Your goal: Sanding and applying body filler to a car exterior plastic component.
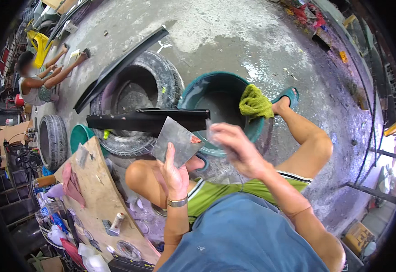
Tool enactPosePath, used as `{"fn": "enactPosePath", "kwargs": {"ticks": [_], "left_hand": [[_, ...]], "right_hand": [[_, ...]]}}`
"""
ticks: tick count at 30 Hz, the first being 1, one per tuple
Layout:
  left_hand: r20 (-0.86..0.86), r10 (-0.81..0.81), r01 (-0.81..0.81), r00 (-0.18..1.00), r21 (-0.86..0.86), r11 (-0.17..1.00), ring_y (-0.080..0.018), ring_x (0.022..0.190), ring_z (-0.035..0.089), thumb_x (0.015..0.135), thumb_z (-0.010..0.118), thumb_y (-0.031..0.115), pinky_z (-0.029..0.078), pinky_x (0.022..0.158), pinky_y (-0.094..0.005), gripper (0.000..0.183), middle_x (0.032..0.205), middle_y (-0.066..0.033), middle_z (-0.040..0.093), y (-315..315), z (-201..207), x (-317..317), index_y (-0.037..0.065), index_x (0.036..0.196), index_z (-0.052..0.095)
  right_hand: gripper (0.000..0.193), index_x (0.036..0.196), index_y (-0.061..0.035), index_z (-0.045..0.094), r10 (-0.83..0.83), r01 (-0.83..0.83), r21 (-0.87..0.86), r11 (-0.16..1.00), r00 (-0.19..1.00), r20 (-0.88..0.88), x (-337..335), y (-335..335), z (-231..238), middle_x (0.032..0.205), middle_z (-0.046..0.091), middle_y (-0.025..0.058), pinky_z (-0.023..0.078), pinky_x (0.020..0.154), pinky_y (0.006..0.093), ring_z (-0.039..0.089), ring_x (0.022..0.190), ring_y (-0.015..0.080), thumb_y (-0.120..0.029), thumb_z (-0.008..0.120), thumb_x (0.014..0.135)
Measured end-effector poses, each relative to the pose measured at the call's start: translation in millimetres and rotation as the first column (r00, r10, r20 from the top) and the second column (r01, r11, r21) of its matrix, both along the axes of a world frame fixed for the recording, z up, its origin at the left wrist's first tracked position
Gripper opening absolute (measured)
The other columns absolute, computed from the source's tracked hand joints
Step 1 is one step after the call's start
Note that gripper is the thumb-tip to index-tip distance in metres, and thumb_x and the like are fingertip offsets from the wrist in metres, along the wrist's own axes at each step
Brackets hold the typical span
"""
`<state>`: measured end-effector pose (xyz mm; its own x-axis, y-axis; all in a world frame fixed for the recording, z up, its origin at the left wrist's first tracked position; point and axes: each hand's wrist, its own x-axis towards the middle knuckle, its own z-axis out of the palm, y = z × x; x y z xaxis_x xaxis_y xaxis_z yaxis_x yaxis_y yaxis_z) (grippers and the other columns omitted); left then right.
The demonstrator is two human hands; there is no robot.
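Note:
My left hand (175, 176) grips a square grey plate (174, 136) by its near corner, thumb on top. A small dab of red-orange putty (195, 139) sits close to the plate's right corner. To the right of the plate, my right hand (239, 147) is raised and smeared by motion. Its fingers are bent around something pale and thin that I cannot make out. Just beyond the plate, a long black panel (134, 121) lies across a big tire (173, 81) and reaches over the rim of a teal basin (193, 86).
A green cloth (255, 102) hangs over the basin's right rim. Another long black strip (121, 68) leans across the tire. At left stand a wooden board (103, 181) with a pink rag (73, 185), a green bucket (79, 136) and a second tire (53, 143). A person (35, 84) sits at far left.

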<state>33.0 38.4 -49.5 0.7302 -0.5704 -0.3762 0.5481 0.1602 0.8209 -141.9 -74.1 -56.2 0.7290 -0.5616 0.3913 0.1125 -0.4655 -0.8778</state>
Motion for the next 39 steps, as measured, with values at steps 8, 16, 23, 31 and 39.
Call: {"fn": "enactPosePath", "kwargs": {"ticks": [8, 16, 23, 31, 39], "left_hand": [[-0.053, -0.199, 0.194, 0.979, -0.079, 0.978, -0.0191, 0.082, 0.071, 0.097, 0.063, 0.017, 0.057, 0.053, -0.032, 0.025, 0.103, -0.0087, 0.068, 22.9, 12.7, -28.1, 0.004, 0.118, 0.058], [0.251, -0.389, 0.352, 0.886, 0.181, 0.918, -0.0039, 0.067, 0.055, 0.102, 0.059, 0.023, 0.046, 0.058, -0.0219, 0.025, 0.087, 0.0027, 0.065, 41.0, 3.8, -57.1, 0.001, 0.112, 0.065], [0.162, -0.203, 0.199, 0.966, 0.036, 0.979, -0.0108, 0.094, 0.061, 0.098, 0.063, 0.013, 0.05, 0.086, -0.028, 0.017, 0.103, -0.0026, 0.065, 51.9, -4.0, -46.1, 0.001, 0.111, 0.063], [-0.101, -0.205, 0.203, 0.973, -0.038, 0.979, -0.0187, 0.102, 0.065, 0.097, 0.063, 0.01, 0.054, 0.09, -0.0341, 0.029, 0.114, -0.009, 0.066, 27.9, 17.5, -44.9, 0.0, 0.123, 0.057], [0.286, -0.48, 0.429, 0.829, 0.226, 0.875, -0.0143, 0.099, 0.065, 0.102, 0.056, 0.017, 0.054, 0.087, -0.0311, 0.026, 0.109, -0.0088, 0.069, 24.5, 27.3, -20.5, -0.004, 0.115, 0.064]], "right_hand": [[0.071, 0.14, -0.0073, 0.043, 0.019, -0.173, -0.292, 0.941, 0.885, -0.465, -48.9, 22.9, -4.6, 0.141, 0.045, 0.0188, 0.047, 0.104, 0.0423, 0.048, 0.13, 0.039, 0.011, 0.059, 0.073], [0.067, 0.139, -0.0231, 0.053, -0.157, -0.119, -0.512, 0.851, 0.873, -0.462, -53.3, 34.4, 39.1, 0.139, 0.048, 0.0121, 0.033, 0.111, 0.0578, 0.044, 0.134, 0.0317, 0.001, 0.056, 0.077], [0.06, 0.137, -0.022, 0.056, -0.012, -0.336, -0.451, 0.827, 0.791, -0.611, -80.1, 58.3, 26.3, 0.137, 0.052, 0.0052, 0.034, 0.111, 0.0534, 0.046, 0.131, 0.0264, -0.006, 0.059, 0.079], [0.063, 0.145, -0.0145, 0.044, -0.061, -0.025, -0.413, 0.91, 0.979, -0.193, -44.4, 60.3, -9.8, 0.143, 0.044, 0.02, 0.04, 0.111, 0.0495, 0.04, 0.136, 0.044, -0.004, 0.054, 0.084], [0.06, 0.132, -0.0142, 0.058, -0.287, 0.013, -0.536, 0.844, 0.855, -0.431, -44.2, 27.1, 34.2, 0.14, 0.051, 0.0087, 0.035, 0.11, 0.0567, 0.047, 0.132, 0.0319, -0.003, 0.059, 0.074]]}}
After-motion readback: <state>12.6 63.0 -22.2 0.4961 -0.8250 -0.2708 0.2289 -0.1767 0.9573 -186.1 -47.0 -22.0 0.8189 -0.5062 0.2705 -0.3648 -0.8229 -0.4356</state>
